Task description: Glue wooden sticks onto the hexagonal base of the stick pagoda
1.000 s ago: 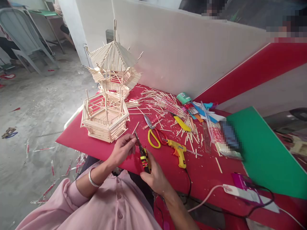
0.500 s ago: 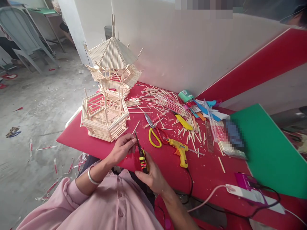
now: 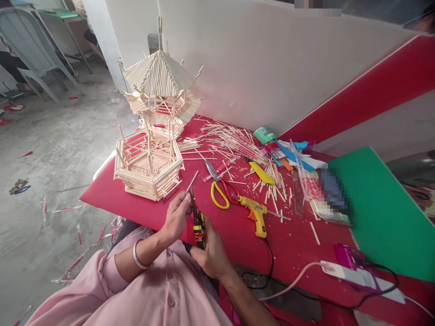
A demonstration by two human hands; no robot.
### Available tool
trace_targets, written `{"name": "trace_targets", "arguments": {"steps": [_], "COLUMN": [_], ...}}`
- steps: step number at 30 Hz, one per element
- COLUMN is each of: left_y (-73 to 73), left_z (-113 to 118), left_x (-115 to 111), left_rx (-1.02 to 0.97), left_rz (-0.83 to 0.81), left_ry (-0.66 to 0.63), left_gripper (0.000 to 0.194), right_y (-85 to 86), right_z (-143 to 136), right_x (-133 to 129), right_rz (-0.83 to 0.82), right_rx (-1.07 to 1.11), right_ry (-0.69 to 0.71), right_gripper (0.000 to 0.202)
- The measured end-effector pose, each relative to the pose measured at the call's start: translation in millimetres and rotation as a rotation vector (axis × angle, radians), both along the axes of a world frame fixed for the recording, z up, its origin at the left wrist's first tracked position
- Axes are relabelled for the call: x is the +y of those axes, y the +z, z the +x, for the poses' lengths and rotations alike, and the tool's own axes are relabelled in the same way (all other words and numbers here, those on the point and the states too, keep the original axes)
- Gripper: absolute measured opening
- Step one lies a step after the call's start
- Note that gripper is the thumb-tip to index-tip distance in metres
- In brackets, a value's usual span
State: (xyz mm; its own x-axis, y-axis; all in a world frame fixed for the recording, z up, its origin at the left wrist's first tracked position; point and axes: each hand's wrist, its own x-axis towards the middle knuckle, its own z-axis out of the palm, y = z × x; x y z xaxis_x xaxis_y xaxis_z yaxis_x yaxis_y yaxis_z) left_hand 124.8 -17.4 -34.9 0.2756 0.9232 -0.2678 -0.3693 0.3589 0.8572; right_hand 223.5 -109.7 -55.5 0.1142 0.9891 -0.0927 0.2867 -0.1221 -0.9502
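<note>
My left hand [image 3: 177,214] is closed in a pinch, and a thin wooden stick [image 3: 192,179] slants up from its fingertips. My right hand [image 3: 212,250] is wrapped round pliers [image 3: 198,226] with dark jaws and black, yellow and red handles. The jaw tips point up, close beside my left fingertips and the stick's lower end; whether they touch it I cannot tell. Just beyond my left hand stands a six-sided open frame of wooden sticks [image 3: 149,172]. Behind it rises a stick pagoda model [image 3: 159,77] with a pointed roof.
On the red table [image 3: 210,226] lie scissors [image 3: 220,192], a yellow glue gun [image 3: 255,215], a yellow cutter knife [image 3: 261,172] and many loose sticks [image 3: 234,142]. A green board [image 3: 390,217] and a power strip [image 3: 356,276] are at right. Cables cross the front edge.
My left hand has turned more upright, and its fingertips have come close to the stick's lower end. My right hand and the pliers have shifted slightly left, with the pliers more upright.
</note>
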Motion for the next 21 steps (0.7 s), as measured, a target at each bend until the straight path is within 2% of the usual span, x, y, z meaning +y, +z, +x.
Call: {"name": "trace_targets", "arguments": {"steps": [3,8,16,21], "left_y": [-2.1,1.9,7.9,6.5], "left_z": [2,1,3,0], "left_x": [0,-1,-1,4], "left_rx": [-0.035,-0.021,0.02,0.0], "left_rz": [-0.125,-0.241,-0.289,-0.279], "left_ry": [0.007,-0.024,0.009,-0.06], "left_gripper": [0.055,0.048,0.041,0.042], "right_y": [-3.1,-5.3,-5.4,-7.3], "right_z": [6,14,11,18], "right_x": [-1,-1,0,0], "right_rz": [0.009,0.036,-0.062,0.038], "right_rx": [0.0,-0.136,-0.296,-0.336], "right_ry": [0.033,0.025,0.02,0.04], "right_gripper": [0.055,0.071,0.065,0.077]}}
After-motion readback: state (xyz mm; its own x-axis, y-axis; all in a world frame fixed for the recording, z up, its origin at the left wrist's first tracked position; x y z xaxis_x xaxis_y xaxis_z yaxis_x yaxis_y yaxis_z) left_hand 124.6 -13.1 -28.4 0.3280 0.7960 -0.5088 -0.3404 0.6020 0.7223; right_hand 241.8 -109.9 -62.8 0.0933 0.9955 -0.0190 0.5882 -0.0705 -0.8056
